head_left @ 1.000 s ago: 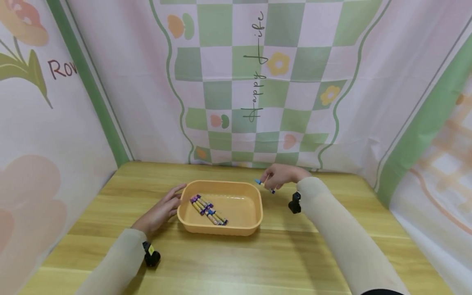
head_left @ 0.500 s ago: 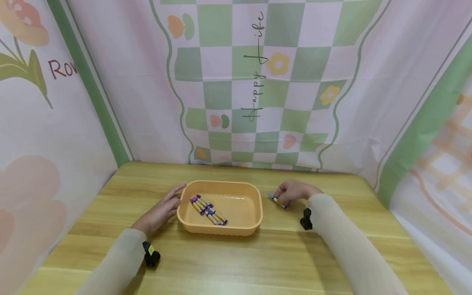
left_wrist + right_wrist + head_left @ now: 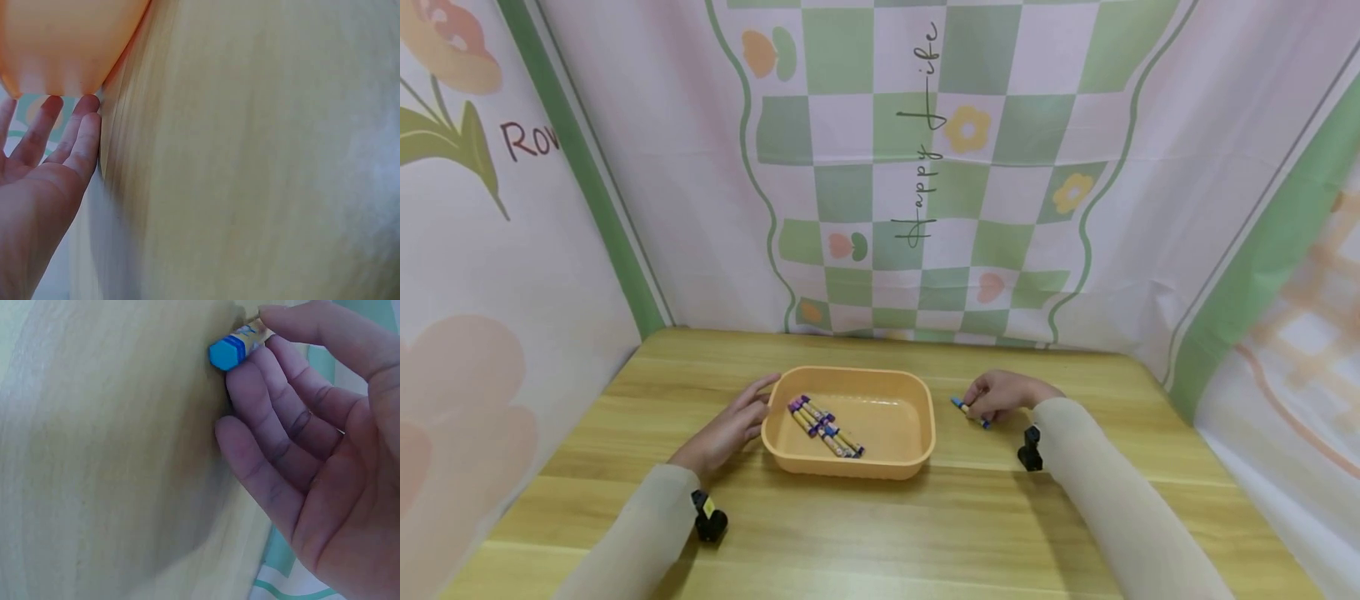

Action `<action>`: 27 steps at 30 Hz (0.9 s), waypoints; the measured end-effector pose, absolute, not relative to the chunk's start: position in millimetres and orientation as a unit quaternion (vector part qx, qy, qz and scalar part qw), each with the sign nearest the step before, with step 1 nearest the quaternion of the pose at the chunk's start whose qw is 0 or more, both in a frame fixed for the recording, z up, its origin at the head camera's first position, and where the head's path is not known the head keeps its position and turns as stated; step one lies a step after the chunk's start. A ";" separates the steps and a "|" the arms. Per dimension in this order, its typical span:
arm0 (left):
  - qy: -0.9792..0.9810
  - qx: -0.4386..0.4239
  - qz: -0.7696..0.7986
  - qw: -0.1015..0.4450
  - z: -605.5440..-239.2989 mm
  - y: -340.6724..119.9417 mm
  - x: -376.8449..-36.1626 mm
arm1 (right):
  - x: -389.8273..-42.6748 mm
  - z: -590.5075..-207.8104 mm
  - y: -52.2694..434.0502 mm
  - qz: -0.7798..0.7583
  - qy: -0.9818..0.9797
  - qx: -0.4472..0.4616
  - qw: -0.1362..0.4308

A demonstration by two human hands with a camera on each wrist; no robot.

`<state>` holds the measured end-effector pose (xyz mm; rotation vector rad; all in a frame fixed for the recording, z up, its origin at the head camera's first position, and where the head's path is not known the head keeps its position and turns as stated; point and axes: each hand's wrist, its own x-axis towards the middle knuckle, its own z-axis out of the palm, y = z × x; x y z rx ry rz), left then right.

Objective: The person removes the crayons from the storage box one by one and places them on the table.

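Observation:
Between thumb and fingertips, my right hand [image 3: 1002,393] pinches a blue crayon [image 3: 958,403] low at the table, right of the tray. In the right wrist view the blue crayon [image 3: 227,354] shows its flat blue end and a printed paper wrapper. My left hand [image 3: 727,430] touches the left wall of an orange-yellow plastic tray [image 3: 850,469] with straight fingers. The left wrist view shows those fingertips against the tray [image 3: 69,50]. Several crayons [image 3: 824,428] with yellowish wrappers and purple or blue ends lie in the tray's left half.
The wooden table [image 3: 880,542] extends around the tray. A printed curtain [image 3: 917,167] hangs behind the table's back edge, with more cloth at both sides. A small black camera sits on each wrist.
My right hand has come down and to the right, nearer the front, with the crayon in its fingers; it barely moved in the last half second. The left hand and tray stayed put.

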<state>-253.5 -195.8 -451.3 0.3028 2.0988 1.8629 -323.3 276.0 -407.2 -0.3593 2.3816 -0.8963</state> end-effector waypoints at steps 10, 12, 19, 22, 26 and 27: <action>0.731 0.105 0.655 0.161 -451.1 -195.1 -253.6 | -327.4 -387.9 275.2 -0.328 0.887 -0.158 0.285; 0.731 0.104 0.655 0.161 -450.9 -195.0 -253.7 | -329.1 -381.5 271.6 -0.325 0.886 -0.172 0.281; 0.731 0.102 0.655 0.162 -450.4 -195.5 -254.0 | -334.8 -359.7 248.6 -0.321 0.882 -0.209 0.273; 0.733 0.100 0.653 0.162 -450.4 -195.4 -254.4 | -335.6 -352.8 235.3 -0.317 0.881 -0.225 0.271; 0.735 0.098 0.652 0.161 -450.2 -195.0 -254.7 | -332.8 -344.1 215.7 -0.303 0.883 -0.244 0.262; 0.735 0.098 0.652 0.162 -450.2 -195.0 -254.7 | -332.1 -342.6 210.5 -0.302 0.883 -0.247 0.262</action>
